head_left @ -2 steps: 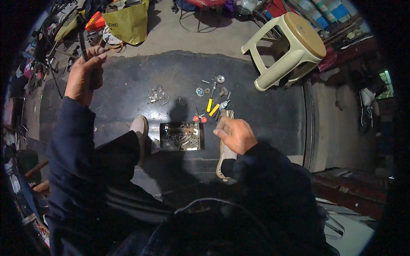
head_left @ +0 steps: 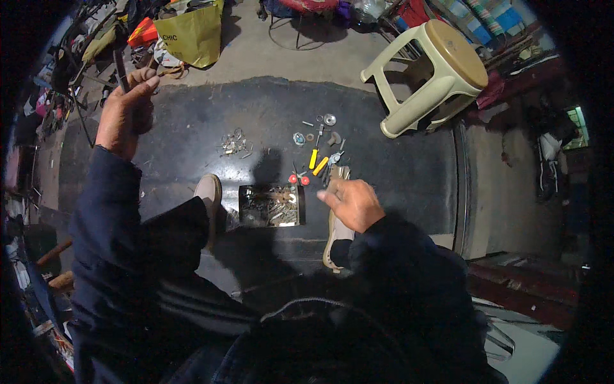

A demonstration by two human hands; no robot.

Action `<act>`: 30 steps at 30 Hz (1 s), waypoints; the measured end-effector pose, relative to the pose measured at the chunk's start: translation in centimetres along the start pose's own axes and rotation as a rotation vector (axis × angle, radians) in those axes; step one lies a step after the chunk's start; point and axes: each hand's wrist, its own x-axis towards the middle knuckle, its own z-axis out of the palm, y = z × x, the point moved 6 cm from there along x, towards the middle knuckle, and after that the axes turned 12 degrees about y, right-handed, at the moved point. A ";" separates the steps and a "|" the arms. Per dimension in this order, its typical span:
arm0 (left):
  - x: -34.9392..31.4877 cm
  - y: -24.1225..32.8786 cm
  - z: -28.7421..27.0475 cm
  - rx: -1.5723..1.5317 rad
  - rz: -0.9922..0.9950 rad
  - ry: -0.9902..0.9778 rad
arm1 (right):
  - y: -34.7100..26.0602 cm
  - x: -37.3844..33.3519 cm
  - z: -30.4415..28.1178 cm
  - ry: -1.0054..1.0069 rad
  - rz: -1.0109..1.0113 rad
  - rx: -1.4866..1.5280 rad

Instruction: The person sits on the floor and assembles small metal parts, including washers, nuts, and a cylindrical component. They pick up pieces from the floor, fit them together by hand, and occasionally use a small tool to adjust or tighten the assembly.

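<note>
My left hand [head_left: 125,118] is raised at the far left, fingers closed around a dark narrow bar [head_left: 119,69] that points up and away. What the bar is I cannot make out. Low over my right shoe [head_left: 340,233], my right hand [head_left: 354,203] is closed with thumb and fingers together; anything inside it is hidden. Left of that hand, an open box [head_left: 301,206] on the dark mat holds many small metal pieces. Just beyond lie two yellow-handled tools [head_left: 313,159] and a pair of round red pieces [head_left: 305,180].
A pile of small metal bits [head_left: 235,143] lies on the dark mat [head_left: 192,115]. Washers and fittings [head_left: 329,120] lie farther right. A cream plastic stool [head_left: 422,96] stands at the back right. A yellow bag [head_left: 192,38] and clutter line the back left.
The dark bar in my left hand has tilted slightly to the left. My right hand has shifted a touch left and stays closed.
</note>
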 end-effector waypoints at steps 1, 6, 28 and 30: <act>0.0 0.2 -0.3 0.010 0.009 0.050 | 0.1 0.1 0.1 -0.014 0.025 -0.005; 0.1 0.3 -1.4 -0.180 -0.137 0.177 | 2.0 0.7 0.2 -0.041 0.156 -0.057; -2.6 0.6 -6.7 0.003 0.003 0.476 | 19.8 16.0 7.5 0.315 0.340 -0.293; -2.1 1.6 -4.7 -0.107 -0.005 0.016 | 21.2 19.1 9.3 0.328 0.331 -0.327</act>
